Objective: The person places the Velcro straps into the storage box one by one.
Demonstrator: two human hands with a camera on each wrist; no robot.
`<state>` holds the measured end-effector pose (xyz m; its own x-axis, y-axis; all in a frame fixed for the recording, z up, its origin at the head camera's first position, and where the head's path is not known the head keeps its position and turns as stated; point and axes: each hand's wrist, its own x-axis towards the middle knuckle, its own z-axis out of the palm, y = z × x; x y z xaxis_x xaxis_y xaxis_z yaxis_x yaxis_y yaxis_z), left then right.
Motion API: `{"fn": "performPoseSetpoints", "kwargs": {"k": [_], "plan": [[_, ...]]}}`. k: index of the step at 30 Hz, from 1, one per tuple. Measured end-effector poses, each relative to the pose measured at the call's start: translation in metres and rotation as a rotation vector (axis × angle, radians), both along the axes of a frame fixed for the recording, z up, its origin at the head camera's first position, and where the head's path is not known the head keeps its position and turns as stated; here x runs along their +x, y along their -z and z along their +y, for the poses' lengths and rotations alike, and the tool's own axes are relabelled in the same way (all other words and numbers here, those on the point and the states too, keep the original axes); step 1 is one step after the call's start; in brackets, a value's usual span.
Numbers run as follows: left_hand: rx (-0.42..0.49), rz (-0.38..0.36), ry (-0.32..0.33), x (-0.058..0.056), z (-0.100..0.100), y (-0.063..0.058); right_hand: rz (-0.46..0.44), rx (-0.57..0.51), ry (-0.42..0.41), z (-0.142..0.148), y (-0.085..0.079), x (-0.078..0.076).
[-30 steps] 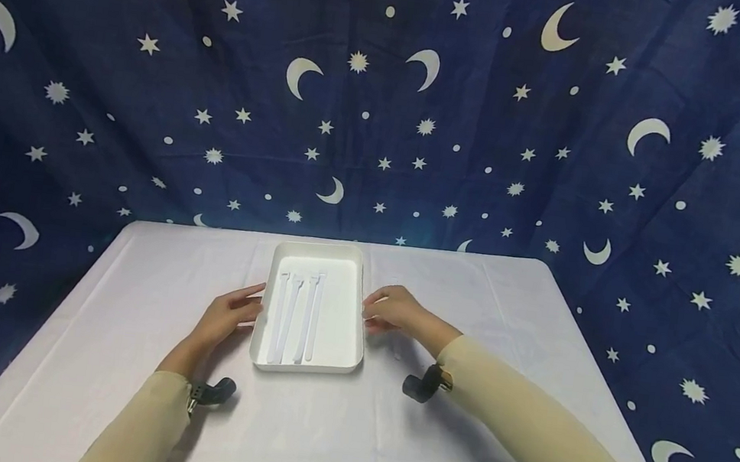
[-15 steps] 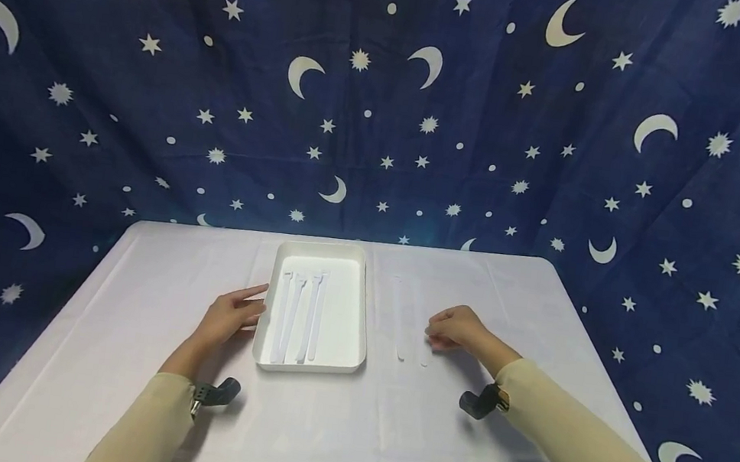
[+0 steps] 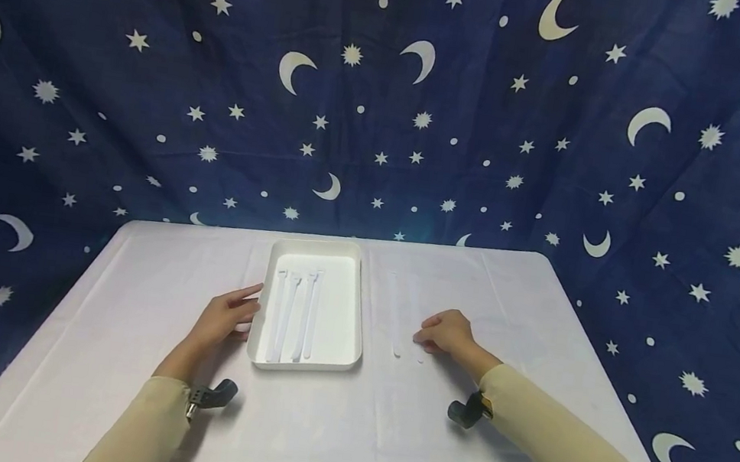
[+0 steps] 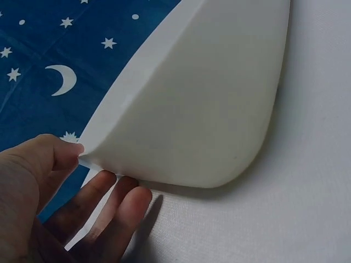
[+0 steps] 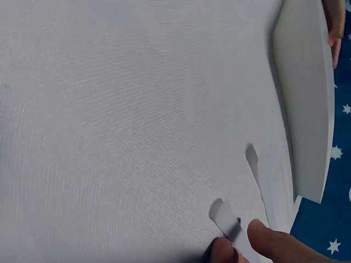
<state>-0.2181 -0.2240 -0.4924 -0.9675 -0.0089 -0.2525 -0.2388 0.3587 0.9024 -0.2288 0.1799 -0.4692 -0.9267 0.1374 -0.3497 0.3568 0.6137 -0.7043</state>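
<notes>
In the head view a shallow white tray (image 3: 348, 321) stands on the table, with several white cable ties (image 3: 286, 317) laid lengthwise in its left half. My left hand (image 3: 224, 317) holds the tray's left edge; in the left wrist view its thumb (image 4: 66, 153) is at the rim and the fingers lie against the outer wall below. To the right of the tray, my right hand (image 3: 449, 333) pinches a flat white cable tie (image 5: 224, 215) between thumb and finger, a little above its rounded end. Another cable tie (image 3: 395, 334) lies between that hand and the tray.
A white cloth covers the table (image 3: 316, 440). Behind it hangs a dark blue curtain (image 3: 367, 138) with moons and stars. Each wrist carries a dark camera mount, the left camera (image 3: 214, 394) and the right camera (image 3: 467, 410).
My right hand has left the tray's right side and moved right, then slightly back left onto a cable tie. Two ties beside the tray came into sight. My left hand stays at the tray.
</notes>
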Motion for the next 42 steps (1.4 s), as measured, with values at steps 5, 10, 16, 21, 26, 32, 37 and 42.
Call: {"fn": "performPoseSetpoints", "kwargs": {"k": [5,10,16,21,26,32,37,42], "plan": [[-0.012,0.000,-0.001,-0.001,-0.001,0.000,0.045,0.116,-0.036,-0.005,-0.001,-0.001],[-0.003,-0.008,-0.002,-0.001,0.000,-0.001,0.056,0.234,-0.085,-0.010,-0.005,-0.002],[-0.009,-0.002,-0.004,0.000,0.000,-0.001,0.043,0.248,-0.082,-0.014,-0.010,-0.004],[-0.016,0.003,-0.010,0.000,0.001,-0.002,0.010,0.248,-0.068,-0.015,-0.009,-0.007],[-0.006,-0.006,-0.011,0.000,0.000,0.000,0.035,0.224,-0.090,-0.014,-0.006,-0.006],[-0.008,-0.004,-0.012,0.001,-0.001,0.001,0.056,0.233,-0.097,-0.014,-0.003,-0.006],[-0.010,0.002,-0.006,0.001,-0.001,0.001,0.033,0.255,-0.089,-0.014,-0.004,-0.006],[-0.012,0.011,-0.004,0.002,-0.001,0.002,-0.012,0.228,-0.090,-0.013,-0.004,-0.011]]}}
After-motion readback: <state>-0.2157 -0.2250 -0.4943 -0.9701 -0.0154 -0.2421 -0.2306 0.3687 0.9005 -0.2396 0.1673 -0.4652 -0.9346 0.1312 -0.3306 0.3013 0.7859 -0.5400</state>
